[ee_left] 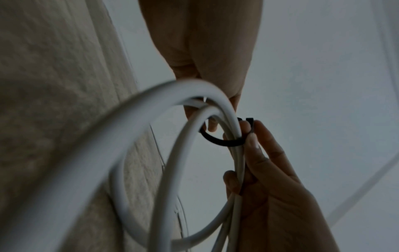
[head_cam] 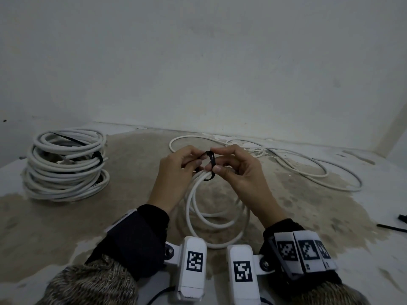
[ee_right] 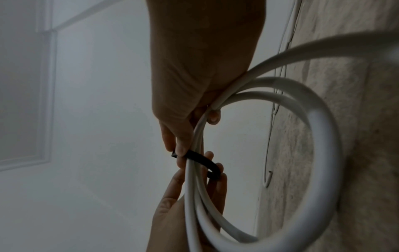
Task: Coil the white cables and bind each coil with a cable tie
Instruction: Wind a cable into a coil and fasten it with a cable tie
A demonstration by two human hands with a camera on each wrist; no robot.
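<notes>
A white cable coil [head_cam: 199, 208] of a few loops hangs between my hands over the floor. A black cable tie [head_cam: 210, 165] is looped round the strands at the top of the coil. My left hand [head_cam: 199, 158] pinches one end of the tie. My right hand [head_cam: 214, 160] pinches the tie's head between thumb and forefinger, its other fingers curled by the strands. The left wrist view shows the tie [ee_left: 222, 142] as a loose ring round the coil [ee_left: 234, 119]. In the right wrist view the tie [ee_right: 200, 159] crosses the strands [ee_right: 194, 187].
A stack of bound white coils [head_cam: 66, 166] stands at the left. A loose white cable [head_cam: 308, 172] snakes across the floor at the back right. Spare black ties [head_cam: 392, 227] lie at the right edge. The wall [head_cam: 198, 62] is close behind.
</notes>
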